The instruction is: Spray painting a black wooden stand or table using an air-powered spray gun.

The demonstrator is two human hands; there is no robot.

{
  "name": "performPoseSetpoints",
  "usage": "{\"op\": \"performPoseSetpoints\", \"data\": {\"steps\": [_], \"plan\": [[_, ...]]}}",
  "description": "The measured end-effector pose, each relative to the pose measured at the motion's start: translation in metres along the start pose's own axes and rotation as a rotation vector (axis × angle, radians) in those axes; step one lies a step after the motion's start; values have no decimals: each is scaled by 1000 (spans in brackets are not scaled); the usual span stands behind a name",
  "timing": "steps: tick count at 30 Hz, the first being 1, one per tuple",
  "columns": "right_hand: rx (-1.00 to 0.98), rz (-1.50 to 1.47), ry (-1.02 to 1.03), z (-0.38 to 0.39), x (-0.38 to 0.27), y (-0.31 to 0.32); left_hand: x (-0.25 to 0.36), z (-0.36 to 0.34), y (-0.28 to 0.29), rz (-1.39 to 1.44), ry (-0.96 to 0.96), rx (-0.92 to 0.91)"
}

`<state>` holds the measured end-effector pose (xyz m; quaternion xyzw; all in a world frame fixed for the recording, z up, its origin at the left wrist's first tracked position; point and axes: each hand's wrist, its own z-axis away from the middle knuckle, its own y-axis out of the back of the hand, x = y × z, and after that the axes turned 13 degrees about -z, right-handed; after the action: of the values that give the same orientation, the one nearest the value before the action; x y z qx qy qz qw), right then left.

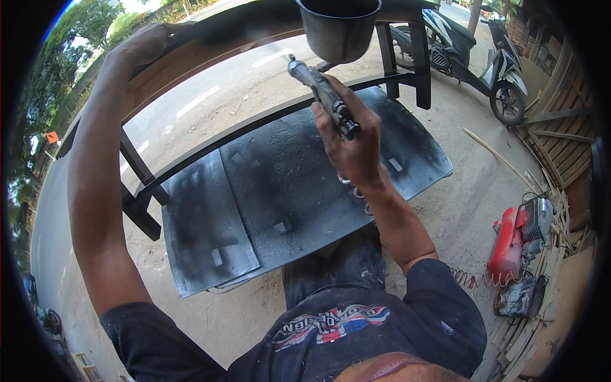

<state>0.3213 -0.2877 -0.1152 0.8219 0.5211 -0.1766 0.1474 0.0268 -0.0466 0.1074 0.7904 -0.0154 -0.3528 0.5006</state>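
My right hand (356, 137) is closed around the handle of a spray gun (321, 92). The gun's round metal cup (340, 32) sits at the top, and its nozzle points up and to the left. At the far left, my left hand (149, 43) grips the upper edge of a wooden bench-like frame (254, 127) with legs. Black paint covers its legs and rails, while a long inner face still shows brown wood. Beneath it lies a dark, paint-spattered board (286, 184) with a separate sheet (207, 216) over its left part.
A red air compressor (507, 239) stands at right, with a coiled hose (477, 278) and a paint-stained can-like object (519, 298) beside it. Two motorbikes (506, 95) are parked at the back right. Wood strips and slatted panels (566, 140) line the right side; a road (54, 229) runs along the left.
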Motion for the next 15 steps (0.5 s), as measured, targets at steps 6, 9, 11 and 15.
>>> {"op": "performPoseSetpoints", "data": {"steps": [6,9,11,15], "plan": [[155,279,78,6,18,44,11,7,13,1,27,-58],[185,340,-17,10,26,68,13,9,14,-10,35,-62],[228,423,-12,10,29,79,16,8,15,3,35,-68],[217,463,-106,14,26,86,17,10,17,6,40,-75]]}}
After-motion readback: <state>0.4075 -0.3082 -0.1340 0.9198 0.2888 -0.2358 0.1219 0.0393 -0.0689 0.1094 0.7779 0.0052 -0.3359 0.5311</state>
